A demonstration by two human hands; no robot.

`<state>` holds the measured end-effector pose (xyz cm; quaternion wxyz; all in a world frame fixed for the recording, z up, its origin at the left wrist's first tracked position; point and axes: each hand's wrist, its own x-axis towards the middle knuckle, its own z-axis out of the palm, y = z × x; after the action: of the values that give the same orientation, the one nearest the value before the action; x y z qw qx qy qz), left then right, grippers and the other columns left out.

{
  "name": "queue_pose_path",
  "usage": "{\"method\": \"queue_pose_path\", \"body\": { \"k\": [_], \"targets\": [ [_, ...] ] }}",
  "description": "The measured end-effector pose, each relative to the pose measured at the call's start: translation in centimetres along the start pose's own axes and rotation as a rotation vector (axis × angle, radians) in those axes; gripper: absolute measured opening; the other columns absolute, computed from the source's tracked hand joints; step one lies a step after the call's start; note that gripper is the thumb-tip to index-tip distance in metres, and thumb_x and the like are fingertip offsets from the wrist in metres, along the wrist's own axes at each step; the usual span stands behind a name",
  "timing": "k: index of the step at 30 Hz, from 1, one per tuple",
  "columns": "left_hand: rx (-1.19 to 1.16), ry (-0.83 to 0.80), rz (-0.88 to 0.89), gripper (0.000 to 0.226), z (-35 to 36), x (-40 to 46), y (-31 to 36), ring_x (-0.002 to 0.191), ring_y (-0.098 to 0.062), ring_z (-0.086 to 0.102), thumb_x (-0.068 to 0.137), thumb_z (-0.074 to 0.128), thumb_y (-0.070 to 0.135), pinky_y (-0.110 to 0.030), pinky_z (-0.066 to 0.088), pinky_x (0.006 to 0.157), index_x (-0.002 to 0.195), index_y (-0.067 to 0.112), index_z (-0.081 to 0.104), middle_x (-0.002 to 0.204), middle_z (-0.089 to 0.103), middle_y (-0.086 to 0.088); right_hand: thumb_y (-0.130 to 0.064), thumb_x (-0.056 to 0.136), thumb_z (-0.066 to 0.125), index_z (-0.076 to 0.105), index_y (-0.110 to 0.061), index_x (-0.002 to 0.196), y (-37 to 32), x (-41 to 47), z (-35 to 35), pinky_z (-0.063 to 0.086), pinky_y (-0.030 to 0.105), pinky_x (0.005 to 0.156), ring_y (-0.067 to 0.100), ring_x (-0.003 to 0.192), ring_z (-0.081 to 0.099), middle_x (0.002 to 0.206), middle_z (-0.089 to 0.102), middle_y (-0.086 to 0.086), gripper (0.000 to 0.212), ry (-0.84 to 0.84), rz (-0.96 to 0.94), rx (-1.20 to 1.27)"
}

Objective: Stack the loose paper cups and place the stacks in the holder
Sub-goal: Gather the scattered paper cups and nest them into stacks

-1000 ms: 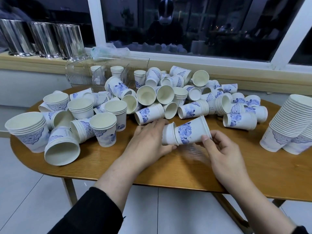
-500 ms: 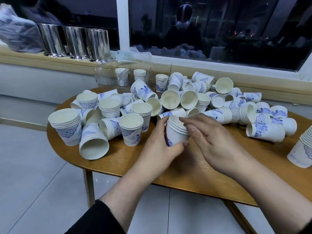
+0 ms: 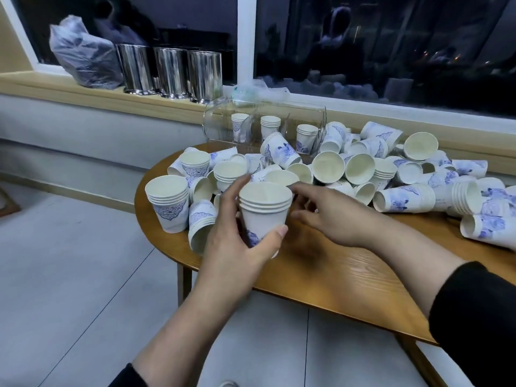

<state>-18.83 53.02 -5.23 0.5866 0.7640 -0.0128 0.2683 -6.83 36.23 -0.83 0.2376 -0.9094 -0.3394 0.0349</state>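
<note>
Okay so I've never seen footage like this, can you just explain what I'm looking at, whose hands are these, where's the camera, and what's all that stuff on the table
There is no machine here. A person wears a wide-angle camera on the head, so you look down along their own two arms. The left hand holds a short upright stack of nested paper cups, white with blue print. The right hand is open with fingers spread beside that stack, holding nothing. On the round wooden table lie many more loose cups, some standing, many tipped over. At the table's far edge stands a clear plastic holder with a few short stacks inside. Three shiny metal canisters and a plastic bag sit on the window ledge behind.
</note>
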Motion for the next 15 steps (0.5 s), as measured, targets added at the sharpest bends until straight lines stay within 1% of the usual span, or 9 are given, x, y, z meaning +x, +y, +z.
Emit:
{"method": "queue_pose_path", "body": {
  "k": [3,6,7,9,11,12,13,14,15],
  "targets": [
    [0.008,0.082,-0.001,0.077,-1.1,0.5,-0.1,0.118,0.003,0.060,0.074,0.080,0.033,-0.034,0.053,0.100,0.133,0.055,0.036,0.131,0.062,0.020,-0.031,0.091,0.066,0.058,-0.029,0.116,0.0,0.4,2.2,0.043,0.025,0.084,0.008,0.093,0.055,0.104,0.058,-0.012,0.025,-0.037,-0.040,-0.065],
    [0.031,0.084,-0.013,0.077,-1.3,0.8,-0.5,0.120,0.002,0.059,0.075,0.080,0.033,-0.035,0.052,0.101,0.133,0.057,0.035,0.132,0.061,0.020,-0.028,0.091,0.065,0.061,-0.021,0.104,0.7,-0.1,2.8,0.041,0.024,0.090,0.011,0.103,0.054,0.108,0.055,-0.010,0.014,0.091,-0.074,-0.097],
    [0.042,0.070,-0.013,0.078,-1.3,0.8,-0.7,0.120,0.003,0.058,0.077,0.081,0.030,-0.034,0.052,0.101,0.133,0.056,0.035,0.132,0.060,0.021,-0.029,0.092,0.064,0.062,-0.021,0.102,1.0,-0.5,2.6,0.042,0.023,0.091,0.011,0.103,0.054,0.108,0.056,-0.009,0.013,0.147,-0.070,-0.093],
    [0.063,0.036,-0.016,0.078,-1.1,0.8,-1.1,0.119,0.005,0.057,0.079,0.082,0.022,-0.027,0.051,0.100,0.134,0.054,0.036,0.133,0.059,0.022,-0.030,0.093,0.064,0.060,-0.021,0.095,1.3,-1.8,1.6,0.039,0.011,0.083,0.008,0.095,0.053,0.100,0.056,-0.008,0.009,0.328,-0.051,-0.041],
    [0.082,-0.010,-0.026,0.078,-0.6,0.8,-1.6,0.118,0.005,0.057,0.078,0.082,0.022,-0.022,0.051,0.098,0.133,0.053,0.037,0.132,0.059,0.021,-0.028,0.094,0.062,0.056,-0.025,0.087,0.7,-3.1,-0.1,0.039,0.009,0.075,0.011,0.088,0.055,0.092,0.056,-0.006,0.010,0.549,-0.015,0.086],
    [0.090,-0.037,-0.034,0.079,-0.2,0.9,-1.7,0.118,0.004,0.058,0.076,0.083,0.026,-0.026,0.052,0.098,0.133,0.054,0.036,0.132,0.059,0.020,-0.030,0.096,0.060,0.055,-0.026,0.084,0.3,-3.7,-1.2,0.043,0.013,0.073,0.014,0.088,0.058,0.090,0.058,-0.005,0.013,0.627,-0.003,0.170],
    [0.095,-0.058,-0.042,0.081,0.1,0.9,-1.9,0.120,0.002,0.057,0.074,0.082,0.031,-0.031,0.052,0.100,0.134,0.055,0.034,0.132,0.058,0.020,-0.033,0.097,0.058,0.056,-0.027,0.084,-0.3,-4.2,-2.1,0.047,0.022,0.074,0.017,0.088,0.062,0.089,0.059,-0.004,0.015,0.672,-0.011,0.232],
    [0.096,-0.072,-0.046,0.084,0.5,1.0,-2.0,0.123,0.000,0.055,0.072,0.081,0.034,-0.035,0.051,0.102,0.137,0.054,0.032,0.135,0.057,0.020,-0.038,0.098,0.056,0.056,-0.027,0.086,-0.8,-4.5,-3.0,0.049,0.031,0.076,0.019,0.089,0.063,0.087,0.060,-0.006,0.017,0.689,-0.032,0.250],
    [0.095,-0.081,-0.044,0.088,0.8,1.1,-2.1,0.127,-0.001,0.053,0.070,0.080,0.036,-0.037,0.049,0.105,0.141,0.052,0.030,0.139,0.054,0.019,-0.042,0.097,0.054,0.057,-0.026,0.087,-1.4,-4.6,-3.6,0.048,0.034,0.077,0.019,0.089,0.062,0.086,0.059,-0.008,0.019,0.687,-0.059,0.234]
  ]
}}
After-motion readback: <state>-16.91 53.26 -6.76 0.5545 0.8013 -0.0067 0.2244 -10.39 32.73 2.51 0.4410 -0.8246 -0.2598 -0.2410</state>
